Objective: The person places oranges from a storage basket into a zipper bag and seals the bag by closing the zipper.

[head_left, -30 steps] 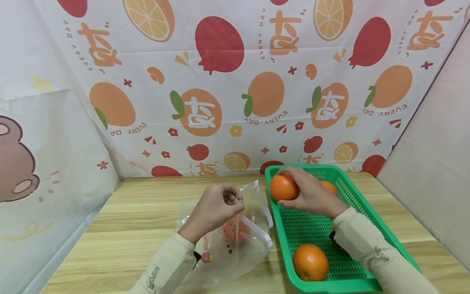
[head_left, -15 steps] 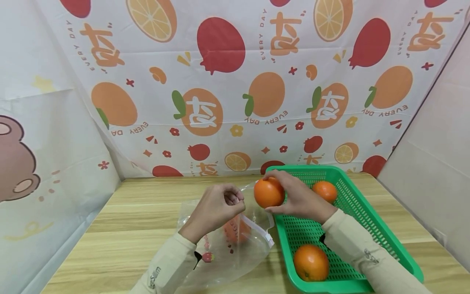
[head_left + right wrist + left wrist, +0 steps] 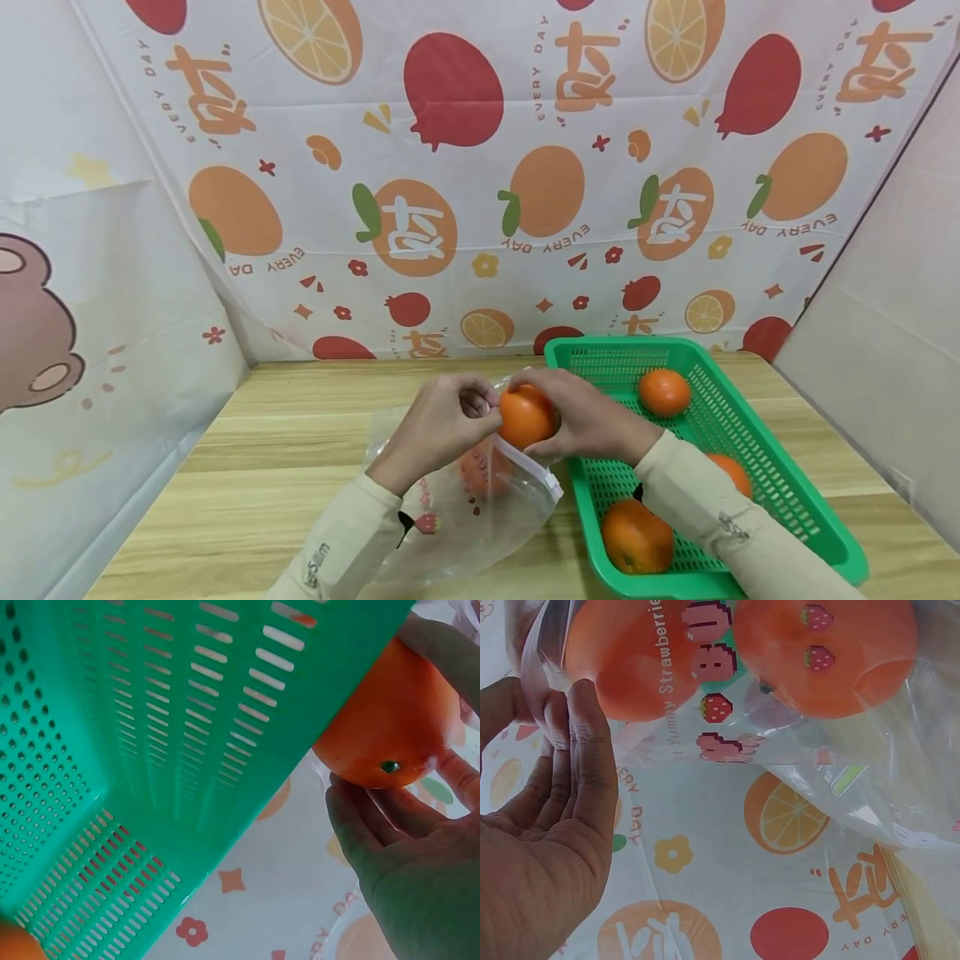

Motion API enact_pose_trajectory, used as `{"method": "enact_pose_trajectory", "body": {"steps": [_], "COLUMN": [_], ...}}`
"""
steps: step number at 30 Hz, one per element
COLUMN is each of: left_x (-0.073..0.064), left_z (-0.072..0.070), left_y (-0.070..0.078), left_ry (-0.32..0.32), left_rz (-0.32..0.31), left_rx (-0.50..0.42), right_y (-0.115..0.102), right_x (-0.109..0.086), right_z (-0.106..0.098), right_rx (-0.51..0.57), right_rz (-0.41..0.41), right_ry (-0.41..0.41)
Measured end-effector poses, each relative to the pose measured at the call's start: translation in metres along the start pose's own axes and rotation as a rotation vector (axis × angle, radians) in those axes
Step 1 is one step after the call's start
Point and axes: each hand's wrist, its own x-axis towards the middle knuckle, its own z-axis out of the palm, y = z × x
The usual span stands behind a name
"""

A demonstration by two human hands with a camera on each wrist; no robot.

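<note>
Pinching filmy clear bag with left hand, right hand curled round glossy orange

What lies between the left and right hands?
The head view shows an orange, gripped by the right hand, with a white zip strip lower in frame.

Left hand — fingers and thumb pinching | right hand — fingers and thumb curved, gripping
</note>
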Motion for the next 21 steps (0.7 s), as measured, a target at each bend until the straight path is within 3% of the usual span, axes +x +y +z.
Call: {"method": "enact_pose_trajectory", "body": {"steps": [21], "left_x": [0.0017], "left_z": [-0.0025], "left_y": [0.0006], "left_ry": [0.012], "left_rz": [0.018], "left_rx": [0.003], "right_y": [-0.0107], "right_x": [0.0015], "right_z": [0.0092], "right_rx": [-0.035], "right_rz": [0.083], "right_ry": [-0.102]}}
